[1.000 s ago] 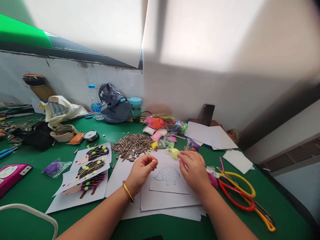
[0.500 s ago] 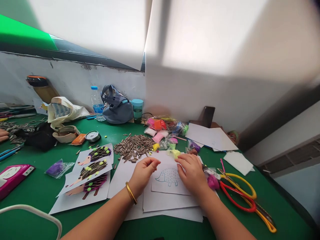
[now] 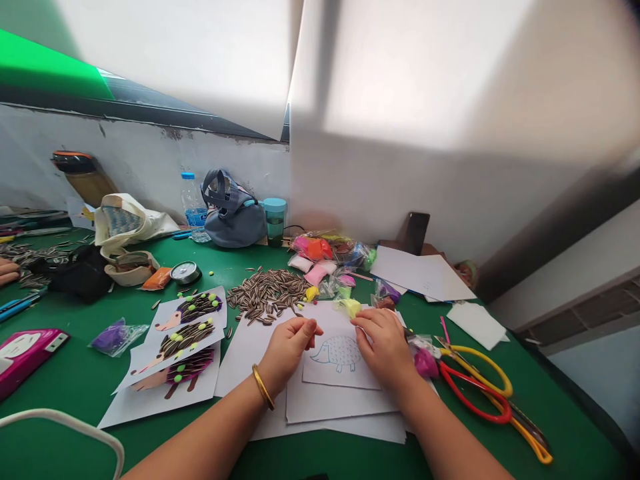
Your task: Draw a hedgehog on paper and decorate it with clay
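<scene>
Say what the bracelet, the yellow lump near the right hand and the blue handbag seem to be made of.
Bracelet: gold-coloured metal, polished, going by its glints; solid or plated, I can't tell.
Yellow lump: possibly modelling clay, matte, with a soft, irregular shape.
Blue handbag: probably fabric, dull-finished; it slumps softly.
</scene>
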Action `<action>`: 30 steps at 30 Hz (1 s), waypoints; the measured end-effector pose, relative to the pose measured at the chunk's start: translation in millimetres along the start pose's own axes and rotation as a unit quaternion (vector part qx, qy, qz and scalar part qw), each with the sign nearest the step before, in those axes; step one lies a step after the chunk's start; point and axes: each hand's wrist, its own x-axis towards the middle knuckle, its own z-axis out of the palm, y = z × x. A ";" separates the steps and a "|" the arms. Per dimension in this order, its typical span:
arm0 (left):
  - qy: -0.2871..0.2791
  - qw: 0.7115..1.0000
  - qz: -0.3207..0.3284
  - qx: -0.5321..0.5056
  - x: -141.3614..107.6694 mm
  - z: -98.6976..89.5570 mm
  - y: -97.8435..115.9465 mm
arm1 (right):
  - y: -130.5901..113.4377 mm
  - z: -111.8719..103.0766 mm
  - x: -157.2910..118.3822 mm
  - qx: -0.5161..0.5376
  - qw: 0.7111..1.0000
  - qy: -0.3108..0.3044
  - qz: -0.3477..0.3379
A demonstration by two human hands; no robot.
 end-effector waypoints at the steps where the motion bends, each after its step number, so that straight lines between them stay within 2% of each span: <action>1: -0.002 1.000 0.002 0.002 -0.3 0.1 -0.1 | 0.1 0.1 0.0 0.000 1.000 0.000 -0.001; 8: 0.026 0.998 0.001 -0.057 3.1 4.2 -1.5 | 1.5 2.1 0.0 0.004 1.000 0.002 -0.004; 14: -0.007 0.999 -0.019 -0.025 1.6 1.6 0.4 | 2.9 3.3 -0.2 0.012 1.000 0.016 -0.011; 20: 0.013 0.999 0.000 -0.044 3.6 3.9 -2.6 | 4.3 3.5 0.1 0.012 1.000 0.015 -0.020; 24: 0.022 0.997 -0.016 -0.070 5.8 4.5 -5.8 | 4.9 3.3 0.0 0.012 1.000 0.014 -0.016; 30: -0.001 1.000 -0.006 -0.023 3.9 -0.1 -4.1 | 5.5 2.5 -0.4 0.011 1.000 0.011 -0.004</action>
